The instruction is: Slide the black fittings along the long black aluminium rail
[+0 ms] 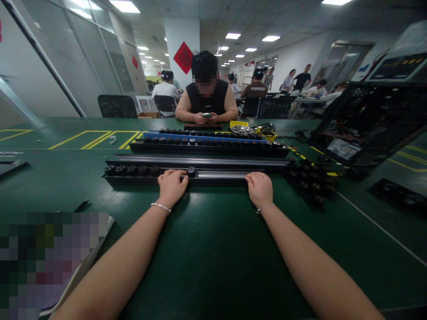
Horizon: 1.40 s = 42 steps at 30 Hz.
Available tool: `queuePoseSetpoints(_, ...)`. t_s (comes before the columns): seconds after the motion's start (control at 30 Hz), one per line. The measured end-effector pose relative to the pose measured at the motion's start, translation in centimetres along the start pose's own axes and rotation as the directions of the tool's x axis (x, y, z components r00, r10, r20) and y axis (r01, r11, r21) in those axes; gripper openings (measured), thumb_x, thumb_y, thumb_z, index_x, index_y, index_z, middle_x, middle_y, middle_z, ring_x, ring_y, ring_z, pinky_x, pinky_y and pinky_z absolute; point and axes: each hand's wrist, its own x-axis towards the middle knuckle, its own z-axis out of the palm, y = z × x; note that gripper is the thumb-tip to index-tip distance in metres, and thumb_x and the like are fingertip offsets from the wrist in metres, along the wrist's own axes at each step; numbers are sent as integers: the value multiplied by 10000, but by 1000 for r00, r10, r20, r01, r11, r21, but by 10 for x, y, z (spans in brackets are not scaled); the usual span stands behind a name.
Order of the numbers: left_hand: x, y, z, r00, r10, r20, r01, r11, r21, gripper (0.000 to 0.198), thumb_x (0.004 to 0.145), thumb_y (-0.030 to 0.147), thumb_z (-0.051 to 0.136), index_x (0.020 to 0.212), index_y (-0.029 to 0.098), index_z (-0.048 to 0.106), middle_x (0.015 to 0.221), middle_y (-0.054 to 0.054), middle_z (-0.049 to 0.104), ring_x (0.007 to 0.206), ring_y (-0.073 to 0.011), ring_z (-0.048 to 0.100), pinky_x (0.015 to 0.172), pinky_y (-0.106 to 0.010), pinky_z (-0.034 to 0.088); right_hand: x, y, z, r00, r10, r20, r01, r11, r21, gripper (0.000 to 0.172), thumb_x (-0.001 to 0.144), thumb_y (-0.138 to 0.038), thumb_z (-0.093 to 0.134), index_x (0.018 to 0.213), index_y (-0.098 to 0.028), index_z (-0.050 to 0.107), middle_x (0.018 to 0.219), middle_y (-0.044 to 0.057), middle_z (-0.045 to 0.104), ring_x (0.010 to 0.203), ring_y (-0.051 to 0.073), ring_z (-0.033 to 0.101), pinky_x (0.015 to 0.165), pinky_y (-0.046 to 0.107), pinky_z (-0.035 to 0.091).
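A long black channel rail (220, 179) with a shiny inner face lies crosswise in front of me. Its left part carries a row of small round black parts (131, 170). My left hand (171, 189) grips the rail near its middle, fingers over the top and thumb at the front. Just right of those fingertips, a single round black part (191, 172) sits in the channel. Toward the rail's right end, my right hand (260, 189) has its fingers curled at the edge, the fingertips partly hidden.
Behind lie another bare rail (207, 160), a filled black rail (210, 149) and a blue strip (207, 135). A heap of dark parts (312, 182) is at right, below a big black casing (367, 120). Across the green table (213, 249), a person (207, 98) holds a phone.
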Motion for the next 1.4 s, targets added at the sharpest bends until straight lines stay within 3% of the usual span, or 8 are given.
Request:
queuePoseSetpoints(0.63,-1,-1,2,996,83,-8,-84,996,-37,312,844,393,445,1032,278,665,1044,-51,683,1120,-237,492,940,-421,294,2,-4,1,999,42,-2,-42,999,22,224,868,-283,470,723,-192,614,851,73,664,886,212,531,814,336,375)
queuePoseSetpoints(0.8,-1,-1,2,994,104,-13,-105,993,-45,309,847,379,453,1038,265,667,1041,-54,684,1107,-247,500,942,-446,296,6,-12,2,997,72,15,-73,994,79,253,853,-361,503,682,-201,597,815,66,649,838,215,528,786,343,386)
queuePoseSetpoints(1.03,-1,-1,1,993,117,-7,-118,991,-59,304,844,372,469,1050,265,666,1035,-63,684,1101,-245,507,942,-450,302,20,-57,9,986,45,158,-76,977,197,213,817,-323,539,928,-183,655,1006,69,650,951,216,531,861,337,392)
queuePoseSetpoints(1.4,3,-7,9,985,172,-8,-172,983,-71,295,849,375,471,1059,292,660,1022,-37,686,1072,-229,527,918,-424,318,32,-131,38,956,16,292,-79,976,205,421,795,-395,546,1170,-206,574,1245,59,574,1173,229,449,1013,398,281)
